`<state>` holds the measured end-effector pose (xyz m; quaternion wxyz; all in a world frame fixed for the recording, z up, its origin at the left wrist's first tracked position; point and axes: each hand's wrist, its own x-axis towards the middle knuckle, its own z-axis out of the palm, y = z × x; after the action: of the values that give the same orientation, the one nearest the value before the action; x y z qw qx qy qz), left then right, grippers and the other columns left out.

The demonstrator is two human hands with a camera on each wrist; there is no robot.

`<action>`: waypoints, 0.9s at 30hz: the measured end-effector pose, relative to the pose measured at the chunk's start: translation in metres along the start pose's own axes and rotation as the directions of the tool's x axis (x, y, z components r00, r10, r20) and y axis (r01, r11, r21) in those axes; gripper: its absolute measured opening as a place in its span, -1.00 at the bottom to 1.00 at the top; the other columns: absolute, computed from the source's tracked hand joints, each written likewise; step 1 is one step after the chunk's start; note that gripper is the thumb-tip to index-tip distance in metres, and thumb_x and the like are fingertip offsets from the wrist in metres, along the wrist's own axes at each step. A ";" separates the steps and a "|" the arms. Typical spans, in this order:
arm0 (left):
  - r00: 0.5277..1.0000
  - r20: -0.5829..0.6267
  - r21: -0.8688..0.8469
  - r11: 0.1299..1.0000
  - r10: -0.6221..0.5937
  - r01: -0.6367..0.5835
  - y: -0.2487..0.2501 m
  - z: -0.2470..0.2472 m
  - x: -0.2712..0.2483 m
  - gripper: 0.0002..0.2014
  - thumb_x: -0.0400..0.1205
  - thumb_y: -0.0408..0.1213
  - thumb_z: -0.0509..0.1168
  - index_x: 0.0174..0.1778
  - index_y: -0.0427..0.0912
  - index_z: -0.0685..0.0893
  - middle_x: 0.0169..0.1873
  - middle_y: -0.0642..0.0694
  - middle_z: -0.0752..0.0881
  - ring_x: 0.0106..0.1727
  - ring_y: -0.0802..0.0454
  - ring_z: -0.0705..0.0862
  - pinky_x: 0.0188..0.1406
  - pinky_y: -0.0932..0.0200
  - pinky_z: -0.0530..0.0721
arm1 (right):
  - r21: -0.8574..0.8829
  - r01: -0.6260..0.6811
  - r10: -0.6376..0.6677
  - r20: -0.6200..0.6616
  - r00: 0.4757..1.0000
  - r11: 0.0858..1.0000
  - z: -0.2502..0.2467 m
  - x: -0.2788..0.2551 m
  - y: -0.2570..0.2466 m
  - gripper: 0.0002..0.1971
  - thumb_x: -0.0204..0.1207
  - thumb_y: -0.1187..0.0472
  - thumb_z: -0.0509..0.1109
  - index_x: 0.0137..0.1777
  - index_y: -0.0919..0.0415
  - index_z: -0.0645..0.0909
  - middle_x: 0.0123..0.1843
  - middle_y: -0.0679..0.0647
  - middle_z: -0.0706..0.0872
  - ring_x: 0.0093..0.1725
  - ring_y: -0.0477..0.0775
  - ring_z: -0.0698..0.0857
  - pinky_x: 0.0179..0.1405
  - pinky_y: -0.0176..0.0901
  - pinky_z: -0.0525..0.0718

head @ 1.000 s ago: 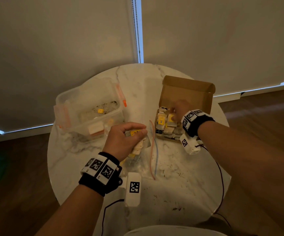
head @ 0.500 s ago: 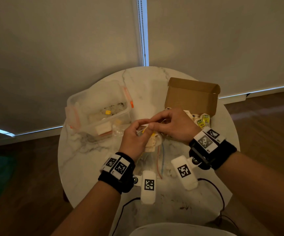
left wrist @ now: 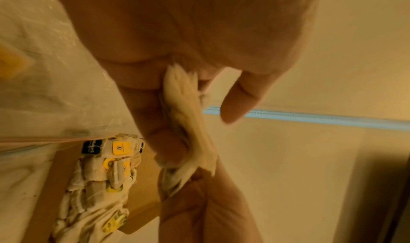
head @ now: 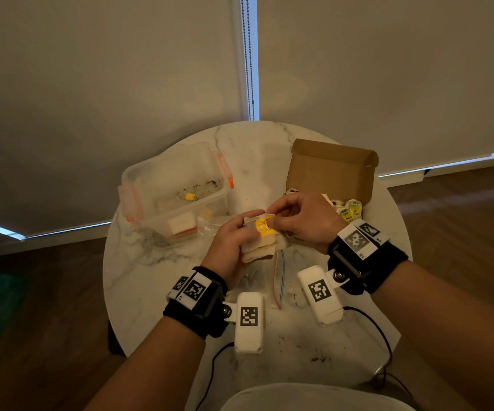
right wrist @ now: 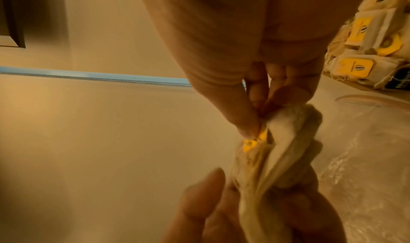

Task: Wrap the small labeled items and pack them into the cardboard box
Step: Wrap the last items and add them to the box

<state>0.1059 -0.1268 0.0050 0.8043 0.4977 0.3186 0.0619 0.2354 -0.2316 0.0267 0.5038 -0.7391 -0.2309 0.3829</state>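
Note:
My left hand [head: 233, 238] grips a stack of pale tea bags [head: 259, 249] above the middle of the marble table [head: 139, 280]. The top one carries a yellow label [head: 265, 227]. My right hand [head: 296, 216] pinches that top bag at the label, seen close in the right wrist view as a yellow tag [right wrist: 252, 141] under my fingertips. The open cardboard box [head: 331, 170] stands at the back right, with several wrapped, yellow-labelled bags [head: 348, 210] inside; they show too in the left wrist view [left wrist: 104, 175]. The stack [left wrist: 188, 124] runs between my left fingers.
A clear plastic tub [head: 174, 194] with orange clips stands at the back left, holding a yellow tag and a pale block. A clear bag with a red and blue zip strip [head: 278, 280] lies below my hands. Crumbs dot the table's near side.
My right hand came out of the cardboard box and across to the stack in my left hand, and now pinches the top labelled bag. The left hand has lifted the stack slightly.

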 end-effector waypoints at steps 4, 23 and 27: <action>1.000 0.012 0.093 0.996 -0.002 0.001 -0.007 -0.005 -0.001 -0.53 0.54 -0.82 0.12 0.14 -0.23 0.67 -0.15 -0.10 0.82 -0.19 0.01 0.77 -0.28 0.20 0.75 | 0.039 0.027 -0.024 -0.073 0.997 0.999 -0.001 -0.003 -0.005 -0.96 0.50 0.40 0.50 -0.09 0.30 0.71 -0.22 0.19 0.76 -0.30 0.02 0.72 -0.34 -0.19 0.72; 0.991 -0.130 0.035 0.999 0.042 -0.038 -0.005 0.004 0.002 -0.84 0.59 -0.52 0.39 -0.01 -0.20 0.74 -0.07 -0.22 0.78 -0.13 -0.09 0.76 -0.25 0.06 0.78 | -0.214 0.228 -0.195 0.168 0.966 0.950 -0.020 -0.022 -0.014 -0.87 0.40 0.32 0.60 -0.06 0.19 0.81 -0.18 0.06 0.82 -0.20 -0.09 0.77 -0.18 -0.32 0.72; 0.995 -0.101 -0.092 0.996 0.003 -0.013 0.001 0.007 0.001 -0.82 0.72 -0.46 0.20 0.05 -0.29 0.73 -0.11 -0.22 0.81 -0.11 -0.07 0.77 -0.13 -0.01 0.79 | -0.278 0.180 -0.183 0.014 0.983 0.944 -0.014 -0.012 -0.001 -0.77 0.38 0.33 0.62 0.03 0.22 0.77 -0.25 0.15 0.78 -0.32 -0.07 0.68 -0.23 -0.19 0.70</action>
<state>0.1110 -0.1308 0.0078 0.8091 0.4574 0.3537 0.1050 0.2395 -0.2483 0.0344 0.4295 -0.7803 -0.3464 0.2943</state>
